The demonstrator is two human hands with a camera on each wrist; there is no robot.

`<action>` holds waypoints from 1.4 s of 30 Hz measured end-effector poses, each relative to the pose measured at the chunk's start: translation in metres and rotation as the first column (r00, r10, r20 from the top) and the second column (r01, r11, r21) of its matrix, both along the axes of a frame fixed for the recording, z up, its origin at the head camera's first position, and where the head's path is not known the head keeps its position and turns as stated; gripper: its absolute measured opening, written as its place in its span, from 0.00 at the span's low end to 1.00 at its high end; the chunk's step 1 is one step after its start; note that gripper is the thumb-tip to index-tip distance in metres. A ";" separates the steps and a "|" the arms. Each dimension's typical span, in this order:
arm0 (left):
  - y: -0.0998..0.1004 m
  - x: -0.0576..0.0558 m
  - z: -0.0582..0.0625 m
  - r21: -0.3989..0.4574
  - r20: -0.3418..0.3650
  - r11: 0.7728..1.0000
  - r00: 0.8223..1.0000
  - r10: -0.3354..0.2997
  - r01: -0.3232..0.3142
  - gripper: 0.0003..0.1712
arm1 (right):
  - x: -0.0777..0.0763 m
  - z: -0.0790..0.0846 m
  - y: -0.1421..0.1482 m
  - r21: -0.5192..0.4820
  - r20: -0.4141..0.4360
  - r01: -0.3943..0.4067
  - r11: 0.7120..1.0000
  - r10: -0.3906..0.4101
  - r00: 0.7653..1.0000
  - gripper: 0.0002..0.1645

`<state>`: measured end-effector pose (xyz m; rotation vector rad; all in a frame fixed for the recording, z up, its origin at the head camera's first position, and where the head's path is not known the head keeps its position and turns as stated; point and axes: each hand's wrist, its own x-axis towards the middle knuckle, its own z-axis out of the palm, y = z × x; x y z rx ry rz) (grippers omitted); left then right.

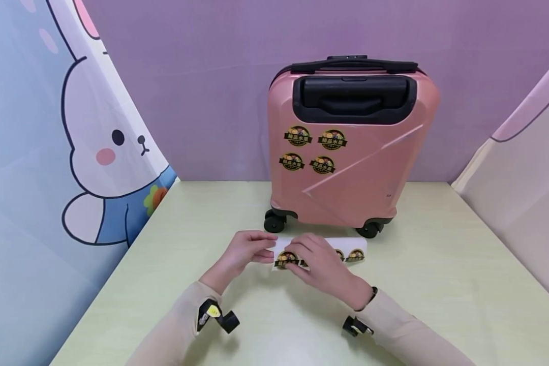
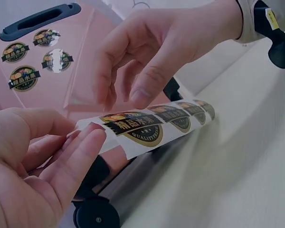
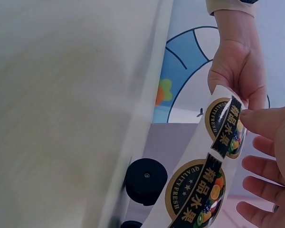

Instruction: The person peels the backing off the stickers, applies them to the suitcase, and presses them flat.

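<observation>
Pale green table (image 1: 439, 284), purple wall (image 1: 201, 76), bunny curtain (image 1: 96, 152), pink suitcase (image 1: 352, 152), left hand (image 1: 244, 254) pinching sticker strip (image 1: 359, 251), right hand (image 1: 320, 264) picking at it

Pale green table (image 1: 439, 284); purple wall (image 1: 201, 76) behind; rabbit-print curtain (image 1: 50, 152) left, possibly another right.

suitcase (image 1: 352, 152) upright at back-centre of counter (image 1: 439, 284), wall right behind it. four stickers (image 1: 311, 151) on its front face, upper left. sticker strip (image 1: 347, 252) just in front of its wheels; left hand (image 1: 244, 252) at strip's left end, right hand (image 1: 317, 264) over its middle. strip looks lifted off counter at left end, hard to tell. curtain (image 1: 73, 152) left of counter
</observation>
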<state>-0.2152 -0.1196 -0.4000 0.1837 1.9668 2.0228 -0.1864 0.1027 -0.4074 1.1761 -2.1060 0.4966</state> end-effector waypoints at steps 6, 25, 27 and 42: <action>0.007 0.001 0.005 0.024 0.008 1.000 1.000 -0.004 0.004 0.19 | -0.001 0.003 0.001 -0.009 -0.004 0.017 1.000 -0.017 1.000 0.22; 0.018 0.001 0.014 0.033 -0.081 0.999 0.996 -0.027 0.029 0.18 | -0.006 0.007 0.004 -0.022 -0.031 0.063 0.998 -0.064 0.998 0.21; 0.019 0.001 0.015 0.032 -0.097 0.999 0.995 -0.030 0.034 0.18 | -0.006 0.008 0.005 -0.022 -0.025 0.064 0.998 -0.065 0.998 0.20; 0.021 0.001 0.017 -0.006 -0.160 1.000 0.987 -0.018 0.018 0.17 | -0.007 0.015 0.004 -0.015 0.006 0.059 0.998 -0.059 0.998 0.17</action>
